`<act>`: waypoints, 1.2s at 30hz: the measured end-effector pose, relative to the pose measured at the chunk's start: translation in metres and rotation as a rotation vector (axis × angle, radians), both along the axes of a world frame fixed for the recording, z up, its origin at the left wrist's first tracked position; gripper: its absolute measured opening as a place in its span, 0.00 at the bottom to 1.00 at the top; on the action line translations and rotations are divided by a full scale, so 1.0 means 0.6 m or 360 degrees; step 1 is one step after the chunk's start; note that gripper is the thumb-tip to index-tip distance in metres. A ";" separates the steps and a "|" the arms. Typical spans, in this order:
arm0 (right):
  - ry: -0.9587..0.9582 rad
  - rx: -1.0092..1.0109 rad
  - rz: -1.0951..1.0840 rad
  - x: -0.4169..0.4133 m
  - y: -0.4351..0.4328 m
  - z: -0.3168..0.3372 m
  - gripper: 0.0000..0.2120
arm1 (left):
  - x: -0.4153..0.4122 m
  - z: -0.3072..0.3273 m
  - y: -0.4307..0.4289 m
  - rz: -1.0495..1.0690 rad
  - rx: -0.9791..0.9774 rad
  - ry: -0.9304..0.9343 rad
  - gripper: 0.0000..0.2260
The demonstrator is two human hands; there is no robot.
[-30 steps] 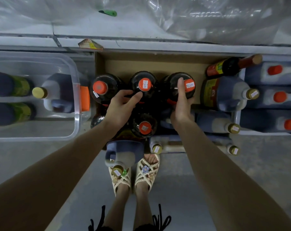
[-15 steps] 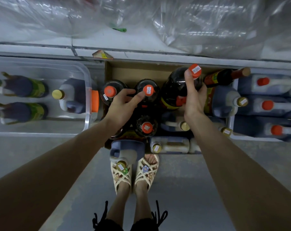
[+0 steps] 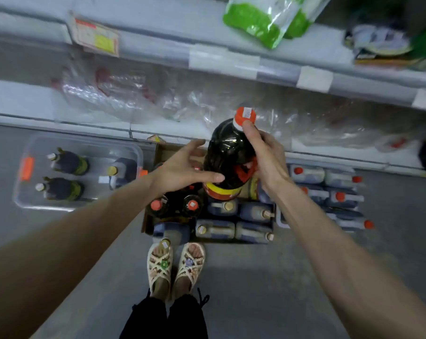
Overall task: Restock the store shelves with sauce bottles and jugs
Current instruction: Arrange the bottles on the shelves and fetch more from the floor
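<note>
A big dark sauce bottle [image 3: 227, 152] with an orange cap and a red-and-yellow label hangs lifted above the cardboard box [image 3: 147, 221]. My right hand [image 3: 264, 152] grips it by the neck and handle, thumb near the cap. My left hand [image 3: 182, 167] is open beside the bottle's left flank, its fingertips at the glass-dark body. Two more orange-capped dark bottles [image 3: 191, 205] stand in the box below. Several blue-grey jugs [image 3: 253, 212] with gold caps lie beside them.
A clear plastic bin [image 3: 28, 192] at the left holds three bottles. More jugs with orange caps [image 3: 339, 196] lie on the floor at the right. White shelves [image 3: 158, 52] rise ahead, holding clear plastic bags and a green packet [image 3: 258, 20]. My sandalled feet [image 3: 175, 267] stand before the box.
My right hand has lifted the big dark bottle clear of the box, up toward the shelves. My left hand left the box's bottles and opened beside the lifted bottle. My view tilted upward.
</note>
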State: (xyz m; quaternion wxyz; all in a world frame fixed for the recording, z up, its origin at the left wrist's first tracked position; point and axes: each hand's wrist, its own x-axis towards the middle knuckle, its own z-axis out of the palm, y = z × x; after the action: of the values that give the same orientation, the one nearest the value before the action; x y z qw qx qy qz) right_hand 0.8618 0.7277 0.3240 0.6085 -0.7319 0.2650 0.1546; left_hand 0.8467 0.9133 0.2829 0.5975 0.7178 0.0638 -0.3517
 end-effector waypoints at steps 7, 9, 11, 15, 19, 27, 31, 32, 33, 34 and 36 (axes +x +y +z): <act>-0.0261 0.0021 0.0364 0.010 0.030 0.310 0.18 | 0.034 0.273 0.022 -0.0054 -0.0111 -0.0479 0.48; -0.0336 0.0037 0.0436 0.011 0.037 0.402 0.23 | 0.039 0.359 0.032 -0.0031 -0.0204 -0.0558 0.47; -0.0433 0.0041 0.0519 0.012 0.042 0.491 0.27 | 0.039 0.444 0.040 0.0013 -0.0242 -0.0684 0.46; -0.0633 -0.0014 0.0674 0.017 0.052 0.637 0.32 | 0.037 0.595 0.048 0.0202 -0.0105 -0.0925 0.42; -0.0882 0.0011 0.0736 0.026 0.065 0.764 0.27 | 0.039 0.728 0.061 0.0349 0.0029 -0.1122 0.36; -0.1167 0.0154 0.0690 0.084 0.093 0.871 0.03 | 0.081 0.855 0.076 0.0542 0.0072 -0.1323 0.28; -0.1177 0.0218 0.0702 0.138 0.106 0.877 0.09 | 0.140 0.868 0.089 0.0553 0.0077 -0.1309 0.32; -0.1166 0.0222 0.0715 0.152 0.109 0.876 0.13 | 0.159 0.868 0.093 0.0550 0.0081 -0.1296 0.35; -0.1161 0.0225 0.0717 0.168 0.110 0.874 0.17 | 0.177 0.868 0.097 0.0538 0.0091 -0.1294 0.36; -0.1163 0.0231 0.0697 0.184 0.113 0.871 0.20 | 0.197 0.868 0.101 0.0519 0.0101 -0.1292 0.37; -0.1172 0.0236 0.0635 0.219 0.117 0.864 0.24 | 0.235 0.866 0.106 0.0485 0.0110 -0.1291 0.36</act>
State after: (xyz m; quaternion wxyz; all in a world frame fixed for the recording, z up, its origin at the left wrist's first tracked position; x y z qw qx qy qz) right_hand 0.9931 0.7982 0.8427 0.6717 -0.7294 -0.1286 0.0163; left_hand 0.9874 0.9772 0.8025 0.5948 0.7999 -0.0592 0.0534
